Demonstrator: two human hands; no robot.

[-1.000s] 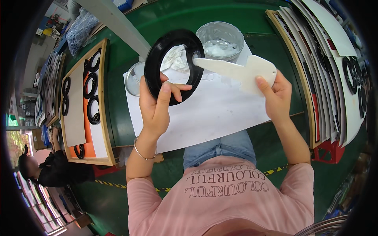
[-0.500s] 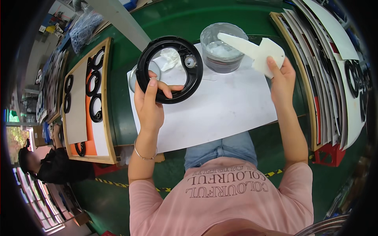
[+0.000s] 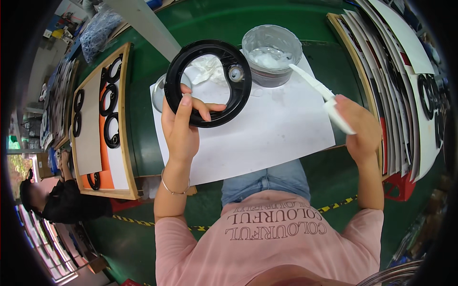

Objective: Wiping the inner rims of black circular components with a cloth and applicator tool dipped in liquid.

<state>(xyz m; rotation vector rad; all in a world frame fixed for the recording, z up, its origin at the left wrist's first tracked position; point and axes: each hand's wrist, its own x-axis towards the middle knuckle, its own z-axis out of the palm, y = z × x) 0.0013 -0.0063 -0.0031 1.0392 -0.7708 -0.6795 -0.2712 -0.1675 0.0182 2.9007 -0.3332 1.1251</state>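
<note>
Left hand grips the black plastic ring, right hand pinches the white spatula near 4 o'clock on the paste tub, so I'd scrape any excess off there.

Head-worn fisheye view, facing down — near, wide

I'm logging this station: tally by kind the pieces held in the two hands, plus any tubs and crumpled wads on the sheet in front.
Black plastic-looking ring, in the left hand: 1
Flat white tool with a long narrow end, in the right hand: 1
Translucent round tub: 1
Crumpled white wad: 1
Total: 4
</note>
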